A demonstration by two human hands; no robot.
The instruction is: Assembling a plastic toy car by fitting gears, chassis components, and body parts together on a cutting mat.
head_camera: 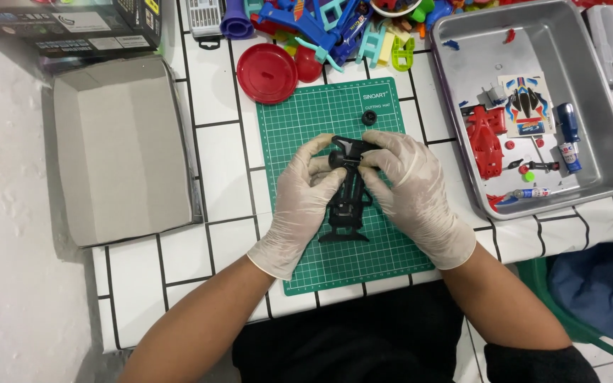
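Both hands wear pale latex gloves and hold a black toy car chassis (348,202) over a green cutting mat (299,120). My left hand (299,202) grips the chassis from the left, fingers by a black wheel at its top end. On the right side my right hand (413,188) pinches the same top end. The chassis's rear wing points toward me. A loose small black wheel (369,118) lies on the mat just beyond the hands.
A metal tray (590,78) at right holds a red car body (484,142), a sticker sheet (526,105), a blue-handled screwdriver (569,135) and small parts. A red lid (267,72) and colourful plastic toys (335,28) lie behind the mat. An open cardboard box (125,149) stands left.
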